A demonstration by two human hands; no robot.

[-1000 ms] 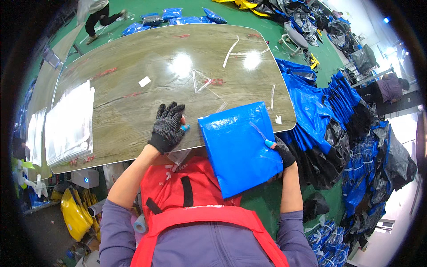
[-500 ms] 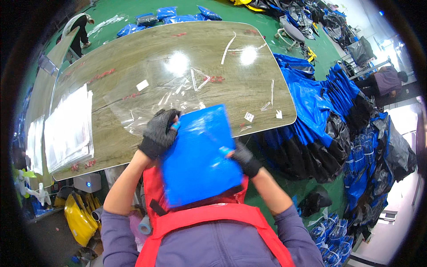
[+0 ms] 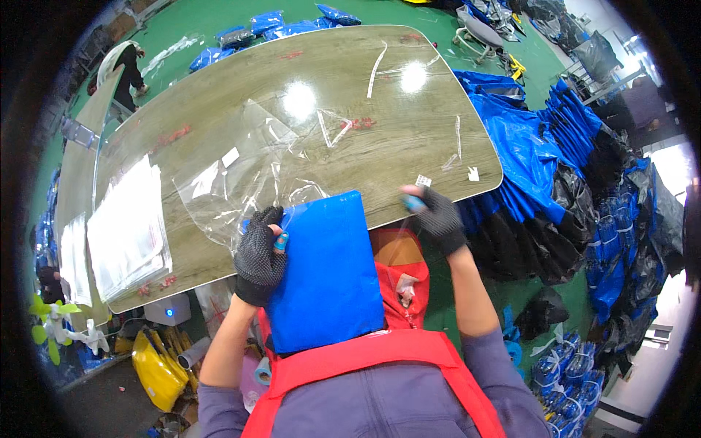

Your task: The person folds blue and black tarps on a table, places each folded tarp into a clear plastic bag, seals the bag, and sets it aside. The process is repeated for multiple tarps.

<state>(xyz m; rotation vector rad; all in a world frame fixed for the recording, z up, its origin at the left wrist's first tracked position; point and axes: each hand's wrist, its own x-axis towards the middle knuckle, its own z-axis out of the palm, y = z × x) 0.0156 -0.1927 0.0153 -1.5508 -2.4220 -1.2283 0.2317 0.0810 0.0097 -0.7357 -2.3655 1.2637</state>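
A folded blue plastic-wrapped package (image 3: 325,274) stands against my chest, its top edge leaning on the table's near edge. My left hand (image 3: 259,255), in a black glove, grips the package's left edge. My right hand (image 3: 436,214), also gloved, is off the package, to its right at the table edge. Its fingers are pinched, and a faint clear film (image 3: 398,248) seems to hang from them. A crumpled clear plastic bag (image 3: 244,171) lies on the wooden table (image 3: 365,80) just beyond the package.
A stack of clear bags (image 3: 128,230) lies on the table's left end. Piles of blue and black folded sheets (image 3: 555,168) crowd the floor on the right. Another person (image 3: 128,66) bends over at the far left. Yellow items (image 3: 157,365) lie under the table.
The blue package was lifted off the table and turned upright against my chest. My right hand let go of it and moved right; my left hand stays on its left edge.
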